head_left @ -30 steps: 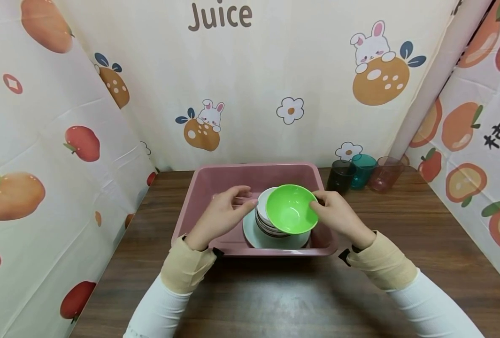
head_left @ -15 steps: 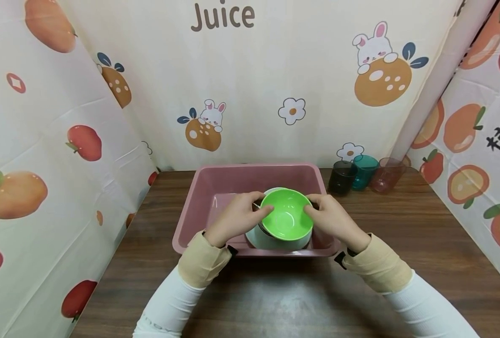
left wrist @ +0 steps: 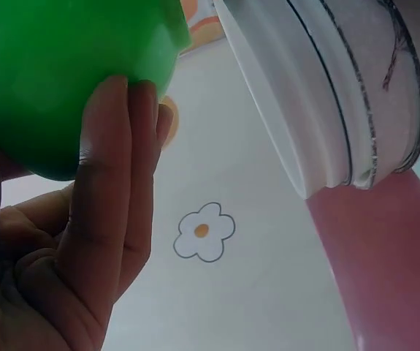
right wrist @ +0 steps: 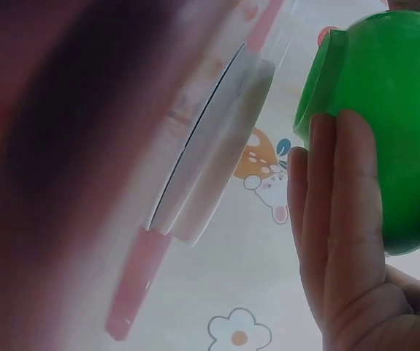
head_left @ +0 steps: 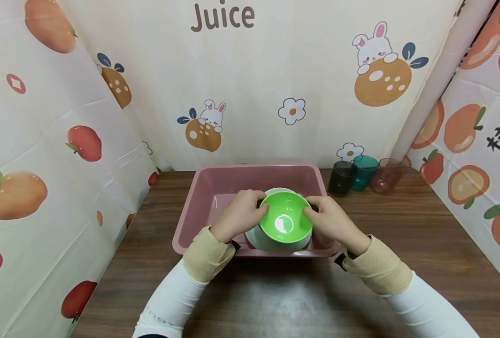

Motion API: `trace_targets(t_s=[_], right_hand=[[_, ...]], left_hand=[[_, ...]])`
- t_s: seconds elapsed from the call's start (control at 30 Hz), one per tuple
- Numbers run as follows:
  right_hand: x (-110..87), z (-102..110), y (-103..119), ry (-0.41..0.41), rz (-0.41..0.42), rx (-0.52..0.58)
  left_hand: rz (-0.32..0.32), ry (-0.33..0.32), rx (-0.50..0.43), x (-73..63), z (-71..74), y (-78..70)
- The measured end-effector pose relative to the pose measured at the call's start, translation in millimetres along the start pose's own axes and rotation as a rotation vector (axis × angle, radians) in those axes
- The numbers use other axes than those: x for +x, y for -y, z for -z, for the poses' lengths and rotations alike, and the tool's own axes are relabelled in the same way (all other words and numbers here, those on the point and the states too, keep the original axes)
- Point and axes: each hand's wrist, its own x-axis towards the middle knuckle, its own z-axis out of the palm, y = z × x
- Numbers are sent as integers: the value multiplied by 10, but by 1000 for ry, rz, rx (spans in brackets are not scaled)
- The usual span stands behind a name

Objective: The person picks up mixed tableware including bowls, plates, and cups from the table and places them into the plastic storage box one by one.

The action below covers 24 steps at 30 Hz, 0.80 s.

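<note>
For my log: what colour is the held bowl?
Bright green; the bowl shows best in head view.

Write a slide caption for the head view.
Left hand and right hand hold a green bowl above stacked dishes in a pink basin, beside three tinted cups.

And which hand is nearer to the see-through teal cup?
Right. The right hand holds the right side of the round green bowl, left and in front of the teal cup; the left hand holds the opposite side, farther left.
</note>
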Motion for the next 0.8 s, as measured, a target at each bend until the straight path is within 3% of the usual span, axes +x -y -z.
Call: trace_targets(t_s=[0.23,0.47,0.57,0.8], right_hand=[[-9,74,-24,-50,28,6],[-31,213,-114,-72,6,138],[-34,285,-205,-120,3,88],[-30,406,-493,-248,-31,-148]], left_hand=[[-56,-32,65,103,30,-44],[-23,-41,74,212,88,-55],[-11,-49,92,271,89,-19],[20,-63,140,385,58,89]])
